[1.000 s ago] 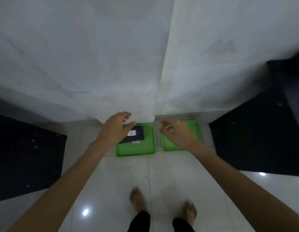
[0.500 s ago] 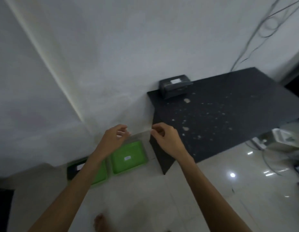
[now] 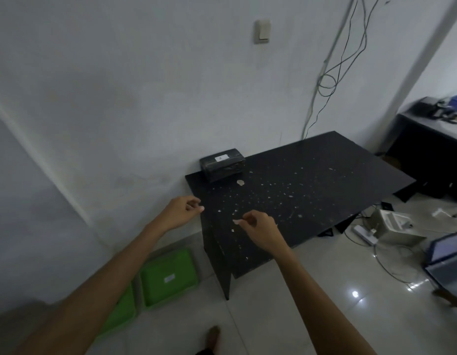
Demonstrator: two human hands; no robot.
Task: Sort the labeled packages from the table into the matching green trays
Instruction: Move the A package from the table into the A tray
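Note:
A black wrapped package (image 3: 222, 163) with a small white label lies at the far left corner of the black speckled table (image 3: 311, 190), against the wall. My left hand (image 3: 180, 212) hovers just off the table's left edge, fingers loosely curled, holding nothing. My right hand (image 3: 258, 226) hangs over the table's near left part, fingers bent, also empty. On the floor left of the table stands a green tray (image 3: 171, 276) with a white label. A second green tray (image 3: 119, 311) lies to its left, mostly hidden by my left forearm.
Cables hang down the white wall (image 3: 324, 80) behind the table. On the floor at the right lie a power strip (image 3: 364, 233), a grey box (image 3: 393, 225) and a blue-grey crate (image 3: 446, 262). A dark desk (image 3: 432, 134) stands far right. My foot (image 3: 213, 335) is on the tiled floor.
The view has swung up and right from the trays on the floor to the table. Both empty hands have risen from above the trays to the table's left edge.

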